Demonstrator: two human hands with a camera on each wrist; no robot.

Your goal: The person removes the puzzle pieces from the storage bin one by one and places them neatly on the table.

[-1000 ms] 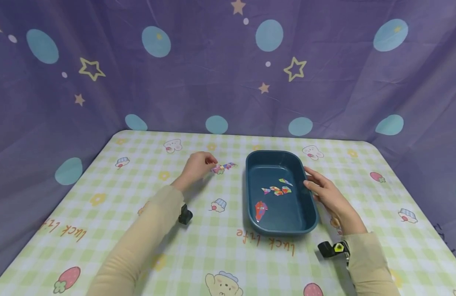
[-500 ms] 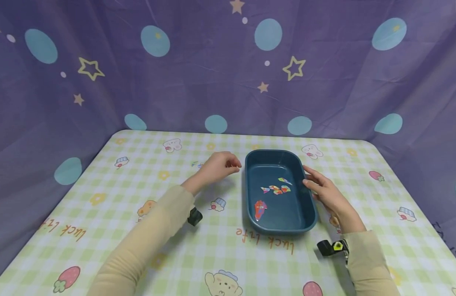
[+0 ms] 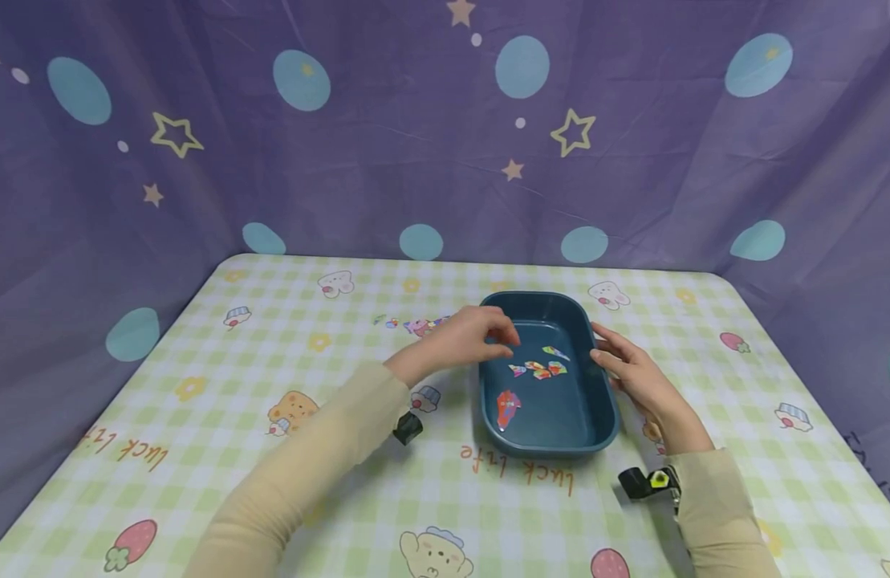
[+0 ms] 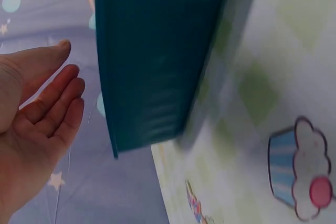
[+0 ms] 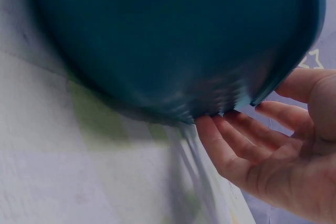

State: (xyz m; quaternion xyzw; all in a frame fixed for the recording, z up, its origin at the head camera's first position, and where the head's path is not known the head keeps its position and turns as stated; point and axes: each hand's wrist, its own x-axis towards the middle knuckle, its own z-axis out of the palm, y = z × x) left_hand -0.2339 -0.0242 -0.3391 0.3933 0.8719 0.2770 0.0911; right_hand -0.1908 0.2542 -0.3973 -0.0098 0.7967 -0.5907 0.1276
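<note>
The grip of the left hand (image 3: 462, 337) is apart, a plain gap lying between the thumb and the lightly bent fingers. It hovers across the left rim of the tray (image 3: 567, 413), fingertips above the inside; in the left wrist view the hand stands clear of the outer wall. The grip of the right hand (image 3: 636, 373) is apart too: its fingertips rest against the tray's outer right wall, fairly straight, with the thumb up at the rim. Whether the thumb presses on the rim is hard to tell. The dark blue tray sits on the bench between the two hands. On its floor, a red piece (image 3: 508, 409) lies near the front left; farther back are a small piece (image 3: 518, 371), an orange cluster (image 3: 540, 370) just beside it, and a slim piece (image 3: 556, 353) toward the right wall. Left of the tray, a row of bright pieces (image 3: 418, 327) lies on the bench, partly hidden by the left hand. Black cameras (image 3: 408, 428) are worn at both wrists, beside pale sleeves (image 3: 293, 482). A green checked cloth (image 3: 372, 530) covers the bench, and a purple curtain (image 3: 394, 185) hangs behind.
</note>
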